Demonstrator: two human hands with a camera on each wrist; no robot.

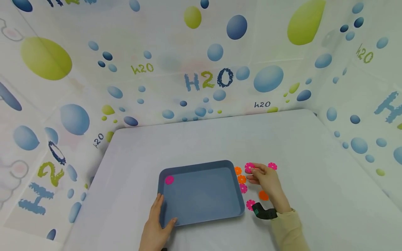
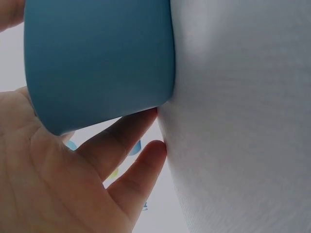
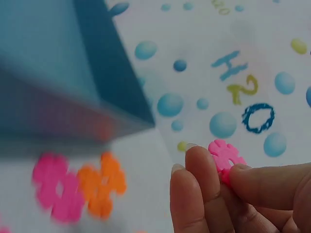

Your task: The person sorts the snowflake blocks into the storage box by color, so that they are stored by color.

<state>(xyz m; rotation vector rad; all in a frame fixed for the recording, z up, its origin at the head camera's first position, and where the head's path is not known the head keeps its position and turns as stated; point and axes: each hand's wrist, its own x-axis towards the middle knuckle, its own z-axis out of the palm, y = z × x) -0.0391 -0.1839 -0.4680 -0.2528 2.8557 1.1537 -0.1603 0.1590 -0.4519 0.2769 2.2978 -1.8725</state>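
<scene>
A blue-grey rectangular tray [image 1: 201,195] lies on the white table. My left hand [image 1: 157,221] rests at its near left corner, fingers extended along the outer side and thumb by the front rim. In the left wrist view, the tray's outer wall [image 2: 102,58] stands between thumb and fingers. To the right of the tray, my right hand [image 1: 265,177] pinches a pink flower-shaped plastic piece [image 3: 226,154] between thumb and index finger, above the table. A single pink piece [image 1: 169,180] lies inside the tray, near its far left corner.
Along the tray's right side lie orange pieces [image 1: 242,179] and pink pieces [image 1: 243,188]. One pink piece [image 1: 272,166] lies beyond my right hand; an orange piece [image 1: 263,195] sits by the wrist. A white sheet printed with drops [image 1: 237,27] hangs around the table.
</scene>
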